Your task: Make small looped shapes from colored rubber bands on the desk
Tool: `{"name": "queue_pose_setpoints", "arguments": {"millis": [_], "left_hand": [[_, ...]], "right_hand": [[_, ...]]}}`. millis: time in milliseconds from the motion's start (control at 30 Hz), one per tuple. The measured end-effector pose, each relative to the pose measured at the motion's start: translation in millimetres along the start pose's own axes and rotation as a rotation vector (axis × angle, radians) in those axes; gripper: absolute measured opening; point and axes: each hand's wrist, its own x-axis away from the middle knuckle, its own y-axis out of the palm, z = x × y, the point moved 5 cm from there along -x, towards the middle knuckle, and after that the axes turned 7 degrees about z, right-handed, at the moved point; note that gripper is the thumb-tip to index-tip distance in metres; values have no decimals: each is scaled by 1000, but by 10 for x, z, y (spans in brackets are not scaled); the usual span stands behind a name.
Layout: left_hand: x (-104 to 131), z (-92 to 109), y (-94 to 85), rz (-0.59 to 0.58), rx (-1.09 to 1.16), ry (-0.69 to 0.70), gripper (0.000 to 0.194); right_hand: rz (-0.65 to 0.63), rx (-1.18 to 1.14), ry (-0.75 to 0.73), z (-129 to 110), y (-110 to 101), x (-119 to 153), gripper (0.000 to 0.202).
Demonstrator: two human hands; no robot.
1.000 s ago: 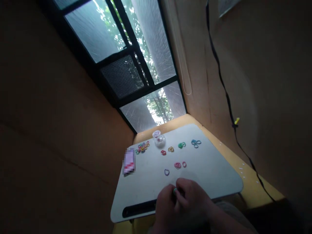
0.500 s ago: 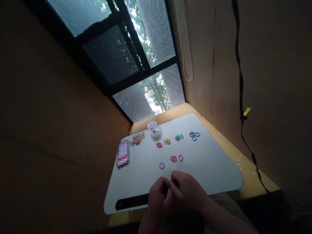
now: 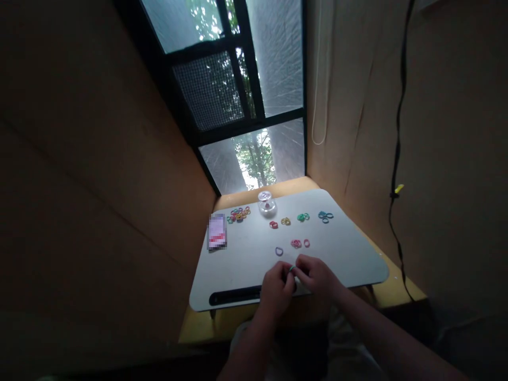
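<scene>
Over the near edge of the white lap table (image 3: 242,264), my left hand (image 3: 275,288) and my right hand (image 3: 318,275) meet with fingertips pinched. Between them is a small green hair tie (image 3: 292,268), mostly hidden by the fingers. Just beyond lies a single purple hair tie (image 3: 279,251). To its right are a pink cluster (image 3: 296,244) and one loose pink hair tie (image 3: 307,243). Farther back, a row holds red hair ties (image 3: 273,225), yellow ones (image 3: 286,221), green ones (image 3: 303,217) and blue ones (image 3: 325,216).
A mixed heap of hair ties (image 3: 239,214) lies at the back left, beside a blurred-out flat object (image 3: 217,233). A clear round container (image 3: 267,208) with its lid up stands at the back. A black slot (image 3: 234,295) runs along the front edge. A cord (image 3: 398,137) hangs at right.
My view has shifted, so the table and hands appear higher in the picture. Both hands keep pinching the green hair tie. The sorted groups lie as before.
</scene>
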Motion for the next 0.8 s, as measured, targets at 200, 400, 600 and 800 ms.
{"name": "queue_pose_setpoints", "arguments": {"millis": [200, 400, 600, 800], "left_hand": [[-10, -46, 6, -21, 39, 23, 17], [-16, -75, 24, -15, 8, 38, 19], [11, -49, 1, 18, -8, 49, 21], [11, -53, -4, 68, 23, 53, 14]], "right_hand": [[24, -63, -27, -44, -23, 22, 11], [48, -27, 0, 54, 11, 5, 12], [65, 28, -7, 46, 14, 20, 13], [57, 38, -32, 16, 15, 18, 15]]}}
